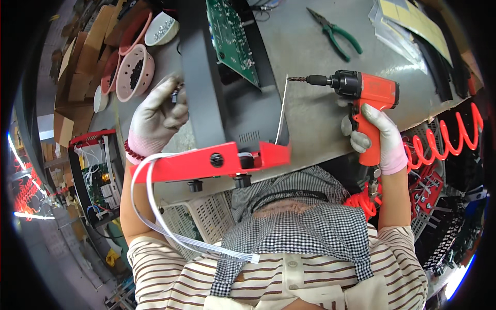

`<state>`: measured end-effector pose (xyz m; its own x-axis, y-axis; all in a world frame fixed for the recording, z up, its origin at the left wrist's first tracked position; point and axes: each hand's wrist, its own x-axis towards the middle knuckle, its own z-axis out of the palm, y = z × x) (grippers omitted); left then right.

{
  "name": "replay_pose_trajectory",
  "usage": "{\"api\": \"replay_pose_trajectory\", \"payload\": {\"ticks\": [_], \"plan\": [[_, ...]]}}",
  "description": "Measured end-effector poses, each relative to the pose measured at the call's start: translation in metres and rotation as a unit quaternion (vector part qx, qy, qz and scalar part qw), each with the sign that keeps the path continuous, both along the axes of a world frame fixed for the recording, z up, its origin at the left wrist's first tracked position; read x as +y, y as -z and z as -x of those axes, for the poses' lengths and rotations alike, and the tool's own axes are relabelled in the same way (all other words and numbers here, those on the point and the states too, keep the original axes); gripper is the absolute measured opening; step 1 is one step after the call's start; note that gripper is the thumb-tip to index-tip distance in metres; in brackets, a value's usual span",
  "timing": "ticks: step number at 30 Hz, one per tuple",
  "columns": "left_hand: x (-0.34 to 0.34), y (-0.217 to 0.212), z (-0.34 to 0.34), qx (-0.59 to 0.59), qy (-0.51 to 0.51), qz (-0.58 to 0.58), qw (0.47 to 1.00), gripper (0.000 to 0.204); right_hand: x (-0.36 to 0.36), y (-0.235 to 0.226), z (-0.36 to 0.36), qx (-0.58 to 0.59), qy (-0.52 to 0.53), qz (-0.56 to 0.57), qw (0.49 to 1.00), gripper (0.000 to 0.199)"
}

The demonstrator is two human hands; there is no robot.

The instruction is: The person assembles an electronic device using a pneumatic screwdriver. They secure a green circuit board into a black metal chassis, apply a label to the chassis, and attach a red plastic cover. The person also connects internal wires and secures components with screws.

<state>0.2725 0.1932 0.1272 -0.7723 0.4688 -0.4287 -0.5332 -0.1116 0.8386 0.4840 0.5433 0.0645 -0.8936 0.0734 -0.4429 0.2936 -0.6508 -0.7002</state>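
My right hand (pixel 383 135), in a white glove with a pink cuff, grips the handle of a red air drill (pixel 378 92). Its dark bit points left, the tip close to the upright edge of a dark grey metal housing (pixel 199 88). My left hand (pixel 157 113), gloved alike, is curled at the housing's left side, with a small dark metal part (pixel 176 94) between the fingers; its exact kind is unclear. A green circuit board (pixel 235 44) stands inside the housing. Across the near end runs a red panel (pixel 186 161) with black knobs beneath, and white cables (pixel 160 214) hang from it.
Bowls with small fasteners, among them a pink one (pixel 135 72) and a white one (pixel 161 30), stand at the far left. Green-handled pliers (pixel 336 36) lie on the metal bench (pixel 305 57). A coiled red air hose (pixel 444 142) stretches at right. Another opened unit (pixel 95 170) is at left.
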Motion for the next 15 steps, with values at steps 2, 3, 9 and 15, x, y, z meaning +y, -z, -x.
{"api": "replay_pose_trajectory", "payload": {"ticks": [2,3,9,15], "plan": [[0.0,0.015,-0.008,0.038,0.041,0.055,0.997,0.035,-0.003,-0.006,-0.004,-0.005,-0.003,0.01,1.0,0.037],[0.004,0.015,-0.009,-0.004,0.054,0.02,0.998,0.036,-0.005,-0.01,-0.006,-0.007,-0.004,0.015,1.0,0.034],[0.039,0.026,-0.028,-0.098,0.132,0.04,0.986,0.039,-0.009,-0.017,-0.004,-0.025,-0.009,-0.024,0.999,0.033],[0.052,0.048,-0.036,-0.14,0.166,-0.04,0.975,0.031,-0.013,-0.014,0.003,-0.025,-0.026,-0.009,0.999,0.032]]}}
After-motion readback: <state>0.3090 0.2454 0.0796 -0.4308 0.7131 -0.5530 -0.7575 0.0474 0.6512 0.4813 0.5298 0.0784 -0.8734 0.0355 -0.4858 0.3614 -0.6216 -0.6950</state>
